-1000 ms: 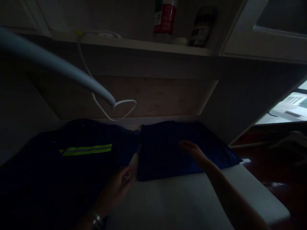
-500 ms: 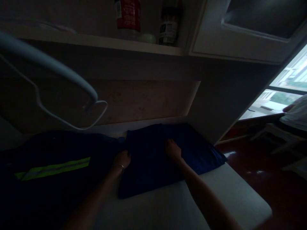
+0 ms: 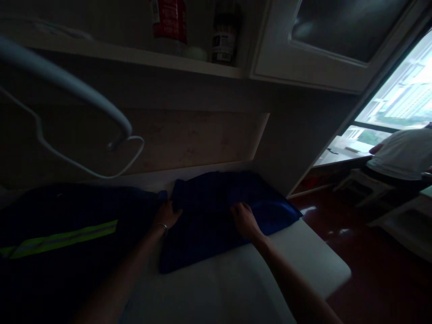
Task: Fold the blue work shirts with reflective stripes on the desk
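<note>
A dark blue garment (image 3: 205, 225) lies folded across the pale table (image 3: 202, 292); in this dim light its exact kind cannot be made out. My left hand (image 3: 168, 215), a bracelet at its wrist, grips the garment's left edge, thumb on top and the other fingers partly hidden. Further right, my right hand (image 3: 245, 220) has its fingers curled on the cloth near its middle, pinching it. To the left, close beside my left hand, spreads a dark work jacket (image 3: 84, 202) with a yellow-green reflective stripe (image 3: 64, 238).
Above hangs a white lamp arm (image 3: 74, 85) with a looping cord (image 3: 67, 158). An overhead shelf (image 3: 135, 62) bears a red-labelled bottle (image 3: 170, 20) and a dark jar (image 3: 223, 42). At right, a person in a white top (image 3: 405, 153) sits on a stool (image 3: 357, 180) by a window.
The view has turned slightly right, showing more of the seated person. My left thumb now sticks out from the hand. My right hand stays on the garment, its fingers slightly less tightly curled.
</note>
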### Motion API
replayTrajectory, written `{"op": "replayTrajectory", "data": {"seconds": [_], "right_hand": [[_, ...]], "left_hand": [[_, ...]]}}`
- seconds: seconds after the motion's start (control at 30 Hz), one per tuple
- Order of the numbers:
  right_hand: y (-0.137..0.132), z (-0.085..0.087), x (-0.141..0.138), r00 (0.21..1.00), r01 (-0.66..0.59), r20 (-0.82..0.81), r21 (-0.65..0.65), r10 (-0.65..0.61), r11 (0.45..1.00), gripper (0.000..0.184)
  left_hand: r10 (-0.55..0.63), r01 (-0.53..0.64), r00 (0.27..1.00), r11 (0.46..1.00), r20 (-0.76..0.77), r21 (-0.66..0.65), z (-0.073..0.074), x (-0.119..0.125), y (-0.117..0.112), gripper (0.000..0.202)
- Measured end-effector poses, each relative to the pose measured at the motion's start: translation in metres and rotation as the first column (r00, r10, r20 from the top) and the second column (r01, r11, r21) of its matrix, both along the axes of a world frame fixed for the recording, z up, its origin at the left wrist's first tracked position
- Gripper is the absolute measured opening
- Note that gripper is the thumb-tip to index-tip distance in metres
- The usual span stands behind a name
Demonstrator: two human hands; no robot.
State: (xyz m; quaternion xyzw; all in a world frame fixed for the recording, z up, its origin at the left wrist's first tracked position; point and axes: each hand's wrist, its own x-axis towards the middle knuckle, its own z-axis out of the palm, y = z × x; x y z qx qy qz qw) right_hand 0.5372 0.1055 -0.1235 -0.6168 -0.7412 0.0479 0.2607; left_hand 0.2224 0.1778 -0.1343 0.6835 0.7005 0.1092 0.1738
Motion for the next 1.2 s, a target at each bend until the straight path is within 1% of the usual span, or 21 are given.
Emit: {"op": "replayTrajectory", "data": {"seconds": [0.07, 0.13, 0.2, 0.23, 0.27, 0.33, 0.37, 0.43, 0.5, 0.57, 0.67, 0.77, 0.83, 0.9, 0.97, 1.03, 1.1, 1.2], "right_hand": [[-0.022, 0.001, 0.001, 0.999, -0.031, -0.025, -0.123, 0.028, 0.992, 0.026], [-0.034, 0.003, 0.000, 0.995, -0.075, -0.076, -0.215, 0.060, 0.974, 0.023], [-0.033, 0.006, 0.002, 0.982, -0.109, -0.176, -0.223, 0.070, 0.969, 0.026], [-0.028, 0.007, 0.005, 0.973, -0.085, -0.228, -0.191, 0.040, 0.978, 0.029], [-0.020, 0.010, 0.010, 0.963, -0.030, -0.269, -0.150, -0.012, 0.988, 0.033], [0.001, 0.016, 0.022, 0.946, 0.133, -0.283, -0.104, -0.157, 0.986, 0.040], [0.012, 0.021, 0.029, 0.938, 0.217, -0.250, -0.115, -0.240, 0.969, 0.044], [0.035, 0.031, 0.043, 0.918, 0.353, -0.114, -0.197, -0.379, 0.915, 0.053], [0.056, 0.041, 0.052, 0.901, 0.420, 0.017, -0.281, -0.433, 0.863, 0.060], [0.076, 0.048, 0.054, 0.901, 0.429, 0.078, -0.319, -0.427, 0.845, 0.062], [0.103, 0.052, 0.047, 0.908, 0.415, 0.092, -0.318, -0.408, 0.852, 0.060], [0.127, 0.049, 0.038, 0.903, 0.426, 0.094, -0.330, -0.420, 0.843, 0.060], [0.142, 0.047, 0.037, 0.893, 0.443, 0.088, -0.349, -0.442, 0.826, 0.064], [0.154, 0.044, 0.038, 0.885, 0.454, 0.084, -0.371, -0.458, 0.810, 0.070], [0.164, 0.041, 0.042, 0.884, 0.454, 0.084, -0.391, -0.460, 0.801, 0.075], [0.171, 0.036, 0.048, 0.887, 0.446, 0.084, -0.407, -0.453, 0.797, 0.076], [0.174, 0.031, 0.054, 0.888, 0.442, 0.080, -0.422, -0.454, 0.791, 0.071], [0.175, 0.028, 0.065, 0.876, 0.452, 0.043, -0.420, -0.480, 0.787, 0.047]], "left_hand": [[-0.039, 0.039, 0.999, 0.999, 0.004, 0.000, -0.002, 0.001, 0.002, 0.052], [-0.063, 0.063, 0.998, 0.998, 0.009, 0.017, -0.002, 0.002, 0.003, 0.044], [-0.064, 0.063, 0.998, 0.997, 0.015, 0.043, -0.001, 0.004, 0.003, 0.044], [-0.059, 0.058, 0.998, 0.997, 0.018, 0.054, 0.000, 0.004, 0.003, 0.045], [-0.055, 0.053, 0.998, 0.997, 0.024, 0.058, 0.000, 0.003, 0.004, 0.045], [-0.053, 0.051, 0.998, 0.997, 0.039, 0.053, 0.000, 0.001, 0.004, 0.043], [-0.054, 0.052, 0.997, 0.997, 0.047, 0.049, 0.000, 0.000, 0.005, 0.041], [-0.054, 0.051, 0.997, 0.997, 0.060, 0.051, 0.000, -0.003, 0.006, 0.038], [-0.044, 0.040, 0.996, 0.997, 0.073, 0.064, 0.000, -0.006, 0.010, 0.038], [-0.024, 0.017, 0.996, 0.997, 0.090, 0.079, 0.001, -0.007, 0.015, 0.041], [0.012, -0.023, 0.992, 0.996, 0.126, 0.086, 0.001, -0.008, 0.027, 0.045], [0.042, -0.053, 0.986, 0.996, 0.164, 0.066, -0.001, -0.008, 0.041, 0.046], [0.054, -0.065, 0.980, 0.996, 0.190, 0.053, -0.003, -0.009, 0.048, 0.049], [0.041, -0.055, 0.972, 0.997, 0.231, 0.055, -0.007, -0.009, 0.054, 0.051], [0.015, -0.035, 0.960, 0.997, 0.280, 0.067, -0.011, -0.010, 0.059, 0.047], [0.011, -0.041, 0.946, 0.995, 0.324, 0.086, -0.013, -0.010, 0.063, 0.039], [0.037, -0.079, 0.931, 0.992, 0.363, 0.100, -0.013, -0.010, 0.065, 0.032], [0.097, -0.155, 0.901, 0.982, 0.424, 0.105, -0.006, -0.012, 0.066, 0.024]]}}
